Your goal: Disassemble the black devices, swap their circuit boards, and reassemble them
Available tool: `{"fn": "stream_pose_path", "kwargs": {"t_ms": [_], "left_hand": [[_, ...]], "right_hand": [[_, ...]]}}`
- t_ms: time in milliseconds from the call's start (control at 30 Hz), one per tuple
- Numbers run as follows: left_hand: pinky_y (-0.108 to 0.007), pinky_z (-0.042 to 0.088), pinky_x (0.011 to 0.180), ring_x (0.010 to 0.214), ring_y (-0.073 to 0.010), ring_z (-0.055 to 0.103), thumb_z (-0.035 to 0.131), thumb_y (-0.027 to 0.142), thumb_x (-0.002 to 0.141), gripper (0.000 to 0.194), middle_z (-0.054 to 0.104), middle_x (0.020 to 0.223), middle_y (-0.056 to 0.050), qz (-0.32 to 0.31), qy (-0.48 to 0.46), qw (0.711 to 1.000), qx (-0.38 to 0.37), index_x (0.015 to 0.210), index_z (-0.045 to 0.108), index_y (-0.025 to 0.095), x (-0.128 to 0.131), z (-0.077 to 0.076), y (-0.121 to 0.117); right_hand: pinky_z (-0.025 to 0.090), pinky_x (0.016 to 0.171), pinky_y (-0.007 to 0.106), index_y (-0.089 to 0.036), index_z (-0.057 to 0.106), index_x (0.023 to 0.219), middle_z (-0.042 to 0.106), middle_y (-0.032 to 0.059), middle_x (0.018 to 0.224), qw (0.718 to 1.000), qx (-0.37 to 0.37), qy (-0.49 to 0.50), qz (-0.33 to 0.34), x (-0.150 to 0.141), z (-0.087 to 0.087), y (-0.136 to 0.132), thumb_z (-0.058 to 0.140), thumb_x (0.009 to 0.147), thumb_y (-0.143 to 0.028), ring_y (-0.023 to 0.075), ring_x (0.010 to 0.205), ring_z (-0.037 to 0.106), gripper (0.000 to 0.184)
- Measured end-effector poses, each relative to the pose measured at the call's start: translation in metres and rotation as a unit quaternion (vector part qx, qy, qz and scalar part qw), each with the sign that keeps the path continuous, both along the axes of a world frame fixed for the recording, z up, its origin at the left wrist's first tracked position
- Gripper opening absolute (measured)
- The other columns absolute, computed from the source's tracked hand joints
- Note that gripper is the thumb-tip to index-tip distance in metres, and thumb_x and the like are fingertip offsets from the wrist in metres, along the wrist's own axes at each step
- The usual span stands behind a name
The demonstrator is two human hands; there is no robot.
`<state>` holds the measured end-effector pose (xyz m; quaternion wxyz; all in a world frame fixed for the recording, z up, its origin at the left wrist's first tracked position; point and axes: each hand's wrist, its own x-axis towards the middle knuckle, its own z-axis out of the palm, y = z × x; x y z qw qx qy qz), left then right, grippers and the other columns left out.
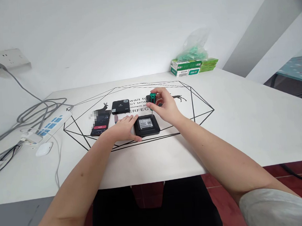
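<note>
A green-handled screwdriver (152, 98) stands nearly upright in my right hand (166, 106), which is closed around its handle. Its shaft reaches down to the far right corner of a black square device case (147, 131) with a white label (145, 123). My left hand (126, 128) rests at the case's left side, thumb and fingers spread, steadying its edge. Just beyond the left fingers lies a small screwdriver-like tool with a reddish handle (116, 119), partly hidden. A second black box (120, 106) sits behind it. Something dark behind my right hand is mostly covered.
A phone (101, 123) lies left of my left hand. Further left are a power strip (50, 126), a white earbud case (44, 149) and coiled grey cables (41, 109). Green and white boxes (186, 67) with a plastic bag (194, 48) stand at the back right by the wall.
</note>
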<state>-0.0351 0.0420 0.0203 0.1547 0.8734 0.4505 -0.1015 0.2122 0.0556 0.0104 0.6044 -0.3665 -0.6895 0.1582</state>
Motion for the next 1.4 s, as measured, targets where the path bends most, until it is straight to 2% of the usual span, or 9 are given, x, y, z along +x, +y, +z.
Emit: {"fn": "stream_pose_path", "kwargs": {"t_ms": [167,300,400,500,667,833,967,1300,1400], "left_hand": [[-0.056,0.026,0.130,0.168,-0.0419,0.015,0.071,0.083,0.075,0.133,0.021,0.181,-0.018,0.033,-0.013,0.999,-0.011,0.177,0.010,0.023,0.001,0.003,-0.001],[-0.057,0.023,0.131,0.167,-0.0438,0.019,0.072,0.083,0.075,0.131,0.026,0.179,-0.019,0.019,-0.020,1.000,0.005,0.176,0.015,0.021,0.007,0.001,-0.004],[-0.061,0.022,0.130,0.166,-0.0463,0.020,0.068,0.084,0.078,0.129,0.027,0.178,-0.022,0.006,-0.021,1.000,0.016,0.176,0.016,0.018,0.013,-0.001,-0.007],[-0.061,0.025,0.128,0.165,-0.0457,0.023,0.067,0.085,0.080,0.127,0.029,0.178,-0.021,-0.011,-0.028,0.999,0.020,0.176,0.012,0.021,0.016,-0.001,-0.008],[-0.055,0.028,0.126,0.161,-0.0430,0.030,0.066,0.083,0.082,0.124,0.030,0.179,-0.016,-0.032,-0.039,0.998,0.023,0.176,0.007,0.027,0.016,0.001,-0.008],[-0.058,0.025,0.127,0.163,-0.0469,0.026,0.066,0.083,0.082,0.125,0.027,0.180,-0.017,-0.025,-0.025,0.999,0.021,0.177,0.007,0.026,0.016,0.001,-0.009],[-0.057,0.029,0.126,0.163,-0.0444,0.027,0.066,0.082,0.082,0.125,0.028,0.179,-0.017,-0.026,-0.032,0.999,0.022,0.177,0.006,0.026,0.016,0.002,-0.010],[-0.057,0.031,0.126,0.163,-0.0455,0.026,0.069,0.079,0.081,0.123,0.027,0.179,-0.016,-0.016,-0.034,0.999,0.009,0.175,0.012,0.023,0.017,0.006,-0.013],[-0.057,0.033,0.125,0.160,-0.0464,0.032,0.069,0.080,0.081,0.116,0.036,0.176,-0.016,-0.011,-0.033,0.999,0.015,0.172,0.025,0.024,0.016,0.004,-0.012]], "right_hand": [[0.060,0.077,0.042,-0.032,0.064,0.121,0.067,0.0043,0.115,0.999,0.025,0.042,-0.008,-0.002,0.005,-0.009,0.079,0.088,-0.045,0.0219,0.091,0.064,0.039],[0.061,0.069,0.037,-0.036,0.062,0.123,0.065,0.0043,0.117,0.993,0.002,0.110,0.043,-0.014,0.010,-0.022,0.083,0.086,-0.051,0.0217,0.096,0.065,0.046],[0.062,0.068,0.036,-0.035,0.062,0.124,0.066,0.0045,0.119,0.992,-0.018,0.090,0.089,-0.024,0.009,-0.032,0.083,0.086,-0.052,0.0212,0.096,0.066,0.047],[0.063,0.068,0.036,-0.034,0.064,0.123,0.066,0.0050,0.120,0.992,-0.021,0.057,0.107,-0.030,0.007,-0.039,0.082,0.087,-0.050,0.0207,0.095,0.066,0.043],[0.062,0.067,0.035,-0.034,0.066,0.122,0.067,0.0047,0.119,0.993,-0.001,0.037,0.115,-0.030,0.008,-0.042,0.081,0.088,-0.045,0.0197,0.093,0.065,0.039],[0.063,0.069,0.036,-0.034,0.065,0.123,0.067,0.0050,0.121,0.994,-0.010,0.045,0.102,-0.029,0.007,-0.040,0.082,0.088,-0.048,0.0204,0.094,0.066,0.041],[0.063,0.069,0.035,-0.034,0.065,0.124,0.067,0.0048,0.123,0.993,-0.009,0.043,0.109,-0.030,0.005,-0.039,0.083,0.087,-0.047,0.0194,0.094,0.066,0.042],[0.063,0.066,0.034,-0.033,0.066,0.123,0.068,0.0050,0.118,0.994,0.005,0.016,0.104,-0.031,0.006,-0.039,0.080,0.090,-0.044,0.0193,0.092,0.065,0.038],[0.062,0.070,0.039,-0.033,0.066,0.123,0.069,0.0042,0.111,0.995,0.033,-0.006,0.098,-0.032,0.005,-0.039,0.080,0.090,-0.045,0.0201,0.089,0.065,0.037]]}}
